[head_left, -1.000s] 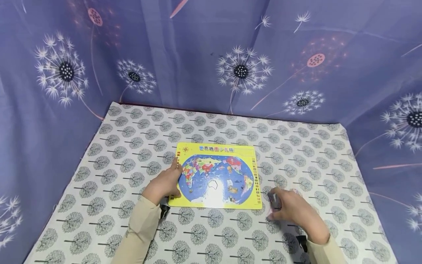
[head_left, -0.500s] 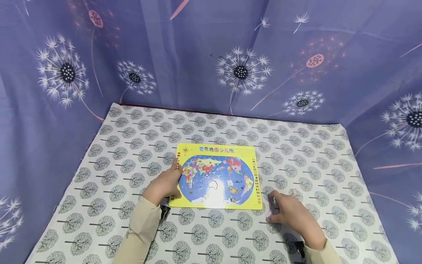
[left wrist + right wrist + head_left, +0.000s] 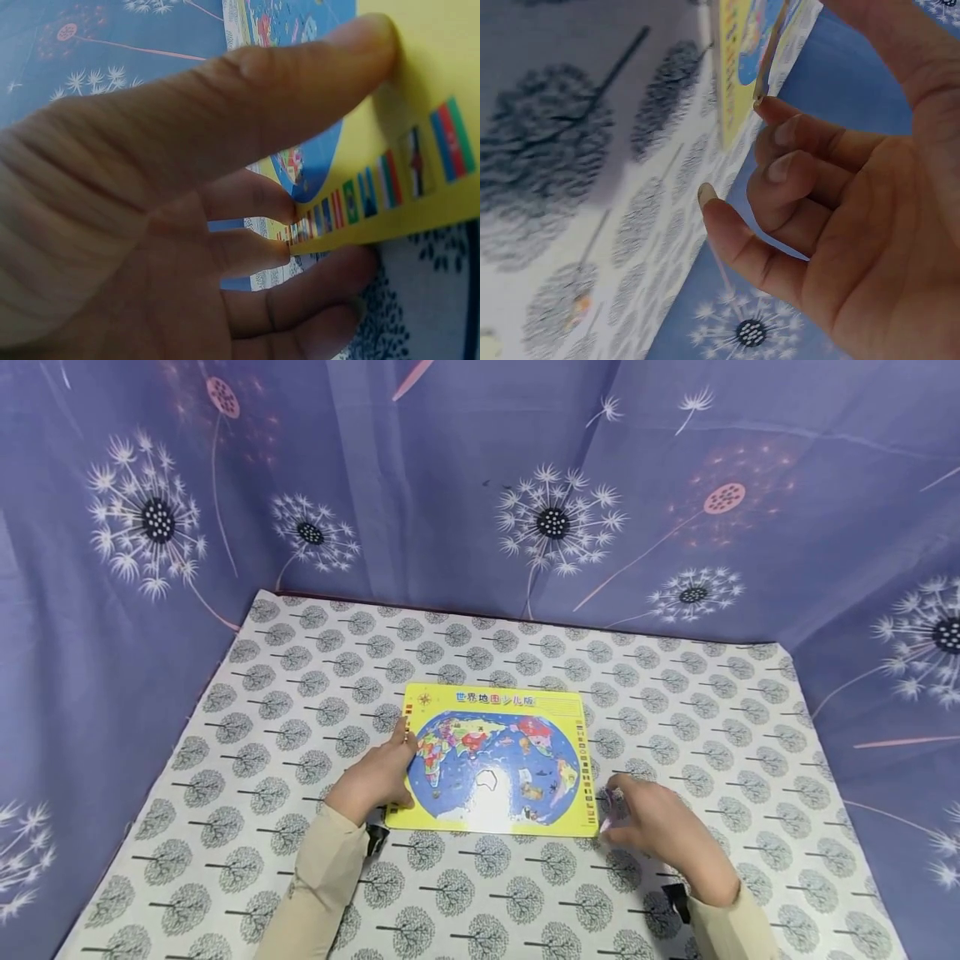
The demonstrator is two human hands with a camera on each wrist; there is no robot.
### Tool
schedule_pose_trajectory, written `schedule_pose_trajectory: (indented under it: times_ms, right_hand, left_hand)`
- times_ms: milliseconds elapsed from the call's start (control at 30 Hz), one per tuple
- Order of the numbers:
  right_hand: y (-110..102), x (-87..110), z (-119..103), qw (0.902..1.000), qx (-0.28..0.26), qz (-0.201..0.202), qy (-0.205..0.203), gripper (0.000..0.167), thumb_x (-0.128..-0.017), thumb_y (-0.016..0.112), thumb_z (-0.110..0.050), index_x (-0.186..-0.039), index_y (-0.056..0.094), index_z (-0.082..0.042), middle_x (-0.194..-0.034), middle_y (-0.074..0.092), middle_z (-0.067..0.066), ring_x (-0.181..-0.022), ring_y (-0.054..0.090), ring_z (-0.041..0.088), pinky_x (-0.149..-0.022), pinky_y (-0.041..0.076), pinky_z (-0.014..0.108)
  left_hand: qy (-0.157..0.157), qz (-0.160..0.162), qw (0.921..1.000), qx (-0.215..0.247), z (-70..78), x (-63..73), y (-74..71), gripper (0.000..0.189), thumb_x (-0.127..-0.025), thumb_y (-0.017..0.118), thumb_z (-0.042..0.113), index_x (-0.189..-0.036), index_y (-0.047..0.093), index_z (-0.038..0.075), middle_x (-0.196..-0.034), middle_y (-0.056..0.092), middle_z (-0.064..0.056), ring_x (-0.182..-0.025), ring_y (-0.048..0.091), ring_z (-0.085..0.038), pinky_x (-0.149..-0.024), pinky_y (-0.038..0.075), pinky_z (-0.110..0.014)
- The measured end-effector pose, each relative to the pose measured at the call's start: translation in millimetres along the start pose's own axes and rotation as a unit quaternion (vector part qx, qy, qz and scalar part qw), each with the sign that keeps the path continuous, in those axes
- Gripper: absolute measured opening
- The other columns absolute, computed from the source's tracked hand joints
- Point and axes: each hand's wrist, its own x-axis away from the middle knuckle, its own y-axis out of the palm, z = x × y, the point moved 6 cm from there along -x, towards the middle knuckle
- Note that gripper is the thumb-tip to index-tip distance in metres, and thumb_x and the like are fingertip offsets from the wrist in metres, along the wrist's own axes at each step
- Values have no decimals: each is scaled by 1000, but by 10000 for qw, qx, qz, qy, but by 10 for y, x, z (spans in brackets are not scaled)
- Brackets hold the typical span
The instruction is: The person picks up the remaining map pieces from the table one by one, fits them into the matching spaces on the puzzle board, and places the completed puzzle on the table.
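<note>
A dark strap (image 3: 677, 902) sits at the right cuff; beyond it, the right hand (image 3: 667, 831) pinches a thin piece (image 3: 610, 820) edge-on between thumb and fingertip, just beside the board's near right corner; whether they touch is unclear. The left hand (image 3: 375, 781) rests at the board's left edge, thumb and fingers spread. The piece is probably best turned flat and lowered straight, not slid, while the left hand presses enough to stop the board (image 3: 510, 758) slipping. A white patch (image 3: 487, 779) shows towards the board's near edge, and glare beside it could hide outlines. On the cloth (image 3: 720, 710), a small coloured bit (image 3: 581, 309) shows only in the right wrist view. Past the cloth's far edge hangs a dandelion-print curtain (image 3: 435, 485), out of the way.
</note>
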Motion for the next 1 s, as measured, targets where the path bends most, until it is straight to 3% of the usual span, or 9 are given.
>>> schedule_pose_trajectory:
  times_ms: [200,433,700,1000]
  right_hand:
    - [-19,-134,-98,9998,-23,-114,-140,60,-68,93,-25,-115,63,-1,-78,59,-6,-70,51,11,-62,47,32]
    - [-65,-264,-189,9995,102,-66,-307,61,-69,93,-26,-115,64,0,-79,60,-6,-67,51,10,-61,47,32]
    - [-79,-343,-300,9982,279,74,-518,63,-67,93,-29,-115,65,0,-97,65,3,-74,56,14,-68,52,36]
    - [-28,-483,-411,9988,267,-126,-384,63,-66,94,-24,-117,66,3,-99,65,7,-79,59,17,-71,55,36]
  left_hand:
    - [-15,-33,10000,-20,-11,-11,10,106,-68,92,3,-154,32,-9,-165,2,-28,-64,58,-23,-58,52,-34]
    - [-22,0,10000,23,-9,-15,-7,106,-68,92,3,-154,31,-9,-165,2,-28,-66,59,-24,-60,53,-34]
    - [-11,-50,10000,-30,-2,-4,-6,105,-68,92,4,-153,32,-9,-165,2,-28,-70,60,-27,-62,53,-35]
    - [11,-16,10000,-9,-6,-5,-7,107,-67,93,4,-154,31,-9,-165,2,-28,-72,60,-28,-62,53,-35]
